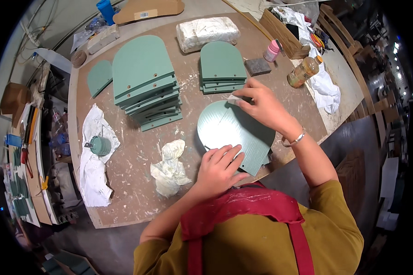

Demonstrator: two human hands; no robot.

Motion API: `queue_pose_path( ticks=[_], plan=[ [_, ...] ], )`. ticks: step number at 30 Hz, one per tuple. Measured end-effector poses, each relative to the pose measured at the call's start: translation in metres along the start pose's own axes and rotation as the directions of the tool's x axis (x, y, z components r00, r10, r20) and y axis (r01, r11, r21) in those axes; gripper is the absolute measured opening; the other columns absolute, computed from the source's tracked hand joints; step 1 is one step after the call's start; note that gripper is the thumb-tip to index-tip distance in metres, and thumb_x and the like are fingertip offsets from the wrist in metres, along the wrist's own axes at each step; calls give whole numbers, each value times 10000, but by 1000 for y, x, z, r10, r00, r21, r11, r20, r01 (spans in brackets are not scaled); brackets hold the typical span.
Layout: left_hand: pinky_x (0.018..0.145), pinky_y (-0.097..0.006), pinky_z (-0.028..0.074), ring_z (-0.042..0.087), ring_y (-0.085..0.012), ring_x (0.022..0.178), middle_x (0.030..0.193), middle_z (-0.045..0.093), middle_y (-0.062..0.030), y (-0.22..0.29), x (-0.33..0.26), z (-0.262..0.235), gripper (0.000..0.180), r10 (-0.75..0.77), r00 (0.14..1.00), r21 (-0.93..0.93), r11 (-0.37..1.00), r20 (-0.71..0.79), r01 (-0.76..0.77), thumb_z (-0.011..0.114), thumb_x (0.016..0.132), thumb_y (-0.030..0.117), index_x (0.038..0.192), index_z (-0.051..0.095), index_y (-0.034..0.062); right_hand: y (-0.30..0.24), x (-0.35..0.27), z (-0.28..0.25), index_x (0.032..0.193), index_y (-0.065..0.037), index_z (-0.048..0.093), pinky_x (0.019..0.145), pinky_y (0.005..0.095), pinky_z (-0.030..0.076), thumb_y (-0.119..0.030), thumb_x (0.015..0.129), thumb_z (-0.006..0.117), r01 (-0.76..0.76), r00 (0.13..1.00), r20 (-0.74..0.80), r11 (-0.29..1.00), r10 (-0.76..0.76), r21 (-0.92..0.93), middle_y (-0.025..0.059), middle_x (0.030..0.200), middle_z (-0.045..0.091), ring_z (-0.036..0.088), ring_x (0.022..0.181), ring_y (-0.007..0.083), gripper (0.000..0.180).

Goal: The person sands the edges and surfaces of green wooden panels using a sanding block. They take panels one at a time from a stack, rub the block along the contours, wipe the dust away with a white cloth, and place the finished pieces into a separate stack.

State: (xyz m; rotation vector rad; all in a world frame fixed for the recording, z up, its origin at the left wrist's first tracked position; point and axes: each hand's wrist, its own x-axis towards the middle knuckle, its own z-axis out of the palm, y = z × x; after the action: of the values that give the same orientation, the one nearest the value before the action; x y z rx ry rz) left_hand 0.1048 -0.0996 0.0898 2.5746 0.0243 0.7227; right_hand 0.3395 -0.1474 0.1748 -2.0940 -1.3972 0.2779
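Note:
A green panel with a rounded end (pixel 225 126) lies in front of me, its surface shining under the light, with other panel edges showing beneath its lower right side. My left hand (pixel 220 168) rests on its near edge with the fingers stretched out. My right hand (pixel 267 104) is closed in a pinch on a small whitish block (pixel 234 99) at the panel's far rounded edge. Beyond that stands a short stack of rounded green panels (pixel 222 62). To the left is a taller, uneven stack (pixel 142 64) with small holes along the panels' straight edges.
Left of me, a green pot (pixel 99 145) sits on a white cloth (pixel 92 178); a crumpled rag (pixel 170 169) lies nearer. At the back are a wrapped white bundle (pixel 208 33), a dark block (pixel 258 67), a pink bottle (pixel 273 50) and an amber bottle with an orange cap (pixel 303 73).

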Motion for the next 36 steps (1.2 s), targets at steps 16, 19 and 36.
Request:
queue_pose_path(
  ticks=[16,19,36],
  plan=[
    [1106,-506,396,428,-350,1413,1507,507,-110,-6,22,-3,691,52,974,-47,998,222,-42,706,867,513,1395,580,87,-13,-6,13,964,-7,725,829,441,511,-167,869,723,370,917,182,927,-354,-59,156,956,583,613,913,349,185],
    [1100,-509,401,442,-346,1406,1510,506,-114,-6,23,-2,700,58,978,-54,997,202,-48,711,852,526,1387,588,93,-16,2,5,943,-1,729,839,450,515,-155,871,709,222,975,74,954,-211,-202,164,976,592,616,939,352,172],
    [1105,-513,392,450,-352,1395,1499,513,-109,-4,22,-2,682,14,967,-69,998,254,4,729,845,494,1372,598,81,-31,-16,23,928,-16,707,790,457,505,-117,862,691,216,976,24,966,-215,-140,168,955,561,598,923,359,122]
  ],
)
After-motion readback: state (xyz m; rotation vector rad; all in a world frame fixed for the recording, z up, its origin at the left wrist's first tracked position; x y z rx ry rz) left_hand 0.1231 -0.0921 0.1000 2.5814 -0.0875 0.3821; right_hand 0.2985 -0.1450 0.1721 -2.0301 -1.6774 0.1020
